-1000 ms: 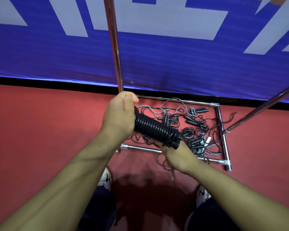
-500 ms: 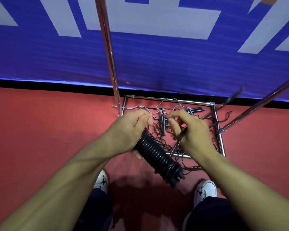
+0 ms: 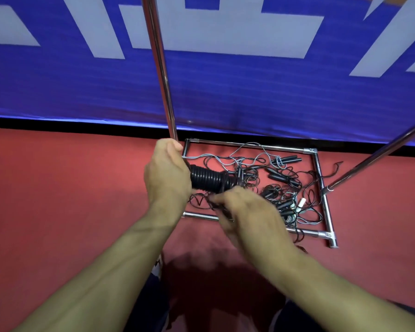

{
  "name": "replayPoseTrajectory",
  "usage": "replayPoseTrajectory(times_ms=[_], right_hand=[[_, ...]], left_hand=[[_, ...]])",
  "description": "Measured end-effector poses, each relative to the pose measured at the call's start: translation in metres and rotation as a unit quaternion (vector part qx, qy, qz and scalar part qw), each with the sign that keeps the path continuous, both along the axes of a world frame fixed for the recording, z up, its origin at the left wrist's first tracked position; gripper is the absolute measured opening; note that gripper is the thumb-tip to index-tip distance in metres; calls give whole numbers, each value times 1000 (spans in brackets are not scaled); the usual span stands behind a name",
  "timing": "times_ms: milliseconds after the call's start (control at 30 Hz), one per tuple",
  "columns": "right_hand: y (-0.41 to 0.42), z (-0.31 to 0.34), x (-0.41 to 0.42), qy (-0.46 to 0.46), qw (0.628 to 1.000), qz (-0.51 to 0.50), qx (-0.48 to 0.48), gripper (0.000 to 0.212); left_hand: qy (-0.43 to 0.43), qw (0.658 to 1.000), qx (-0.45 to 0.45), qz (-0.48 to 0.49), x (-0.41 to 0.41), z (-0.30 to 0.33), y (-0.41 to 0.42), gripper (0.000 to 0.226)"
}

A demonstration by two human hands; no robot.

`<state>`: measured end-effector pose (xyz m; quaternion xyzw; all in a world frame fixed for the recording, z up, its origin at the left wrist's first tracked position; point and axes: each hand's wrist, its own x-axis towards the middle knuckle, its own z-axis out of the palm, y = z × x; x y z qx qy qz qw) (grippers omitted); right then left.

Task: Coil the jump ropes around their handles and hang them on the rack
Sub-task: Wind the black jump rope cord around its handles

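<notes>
Centrally in the frame, the left hand (image 3: 167, 174) grips one end of the coiled jump rope bundle (image 3: 207, 179), its long axis running rightward toward the right hand (image 3: 247, 213), whose blurred fingers pinch the loose cord just below.
</notes>
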<state>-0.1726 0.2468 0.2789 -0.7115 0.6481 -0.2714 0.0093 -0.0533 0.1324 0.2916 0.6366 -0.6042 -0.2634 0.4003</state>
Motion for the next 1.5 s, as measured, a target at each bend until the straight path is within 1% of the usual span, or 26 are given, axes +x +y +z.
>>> replayPoseTrajectory(times_ms=[67,133,300,333,367,433,467,500,600,633,767,800,900,967,1033,1067,1100,1133,1167,1200,1267,1300,1367,1400,1433,1500], right_hand=[[3,-7,7,-33,999,18,-14,29],[4,-8,7,-113,993,28,-14,28],[4,-14,7,-302,949,36,78,23],[4,-18,10,-353,927,10,124,25],[3,-21,14,-433,882,-31,185,25],[4,-27,23,-579,758,-98,283,20],[4,-32,25,-601,734,-111,297,18],[4,-37,25,-594,740,-117,293,18],[2,-43,18,-499,828,-129,221,18],[0,-41,15,-483,846,-120,192,18],[0,-37,10,-411,901,-72,115,49],[0,-38,10,-382,914,-62,117,51],[0,-43,14,-274,951,-49,138,41],[-2,-42,14,-248,953,-37,170,37],[-5,-38,10,-276,935,-45,219,31],[-6,-37,8,-338,903,-61,257,28],[-7,-35,8,-433,844,-85,303,27],[-8,-34,9,-528,771,-103,342,29],[-7,-34,11,-584,719,-111,360,30],[-6,-37,13,-586,720,-110,356,33],[-4,-40,19,-557,772,-96,291,36],[-4,-41,20,-571,778,-85,247,35],[-3,-37,21,-624,758,-60,179,29],[-2,-35,19,-614,774,-49,151,25],[0,-33,16,-571,809,-47,130,23],[2,-29,9,-425,899,-49,91,26]], left_hand=[[43,998,-22,43,-3,5,1,23],[75,995,-25,61,-4,7,2,24],[177,980,37,85,-7,10,1,26],[177,980,29,87,-8,11,2,26],[177,980,19,86,-9,12,3,27],[189,978,15,86,-11,14,4,29],[184,979,13,89,-11,13,4,29],[179,979,14,93,-11,12,4,29],[236,963,54,115,-8,14,1,32],[252,957,67,125,-5,15,-2,33],[280,943,86,159,3,20,-9,34],[281,942,90,159,4,20,-10,34],[275,945,100,147,5,21,-8,34],[266,948,111,135,3,21,-5,34],[268,948,122,123,0,21,-2,34],[273,946,127,118,-2,21,-1,33],[280,944,129,115,-3,21,0,33],[287,942,130,113,-5,22,0,33],[294,940,131,111,-6,22,1,33],[300,938,135,111,-7,22,1,33],[315,930,149,119,-8,21,0,33],[320,926,154,127,-7,20,-1,32],[325,921,158,143,-3,20,-4,31],[330,918,159,151,-1,19,-6,30],[335,914,161,160,2,19,-7,29],[342,908,163,178,6,18,-10,26]])
